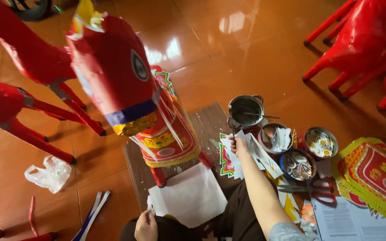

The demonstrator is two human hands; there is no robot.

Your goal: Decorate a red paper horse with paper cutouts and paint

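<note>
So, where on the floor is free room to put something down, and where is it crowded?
Free: the orange tiles between the red paper horse and the red chairs; also the tiles between the plastic bag and the wooden board. Crowded: around the right hand, with the metal pot, small bowls, scissors and printed sheets.

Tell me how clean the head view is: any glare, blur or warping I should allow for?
Head view: window glare on the glossy floor at the top; the paper horse's head looms large and slightly soft; straight lines bend towards the edges; the right hand by the steel pot and the left hand are sharp enough.
</note>
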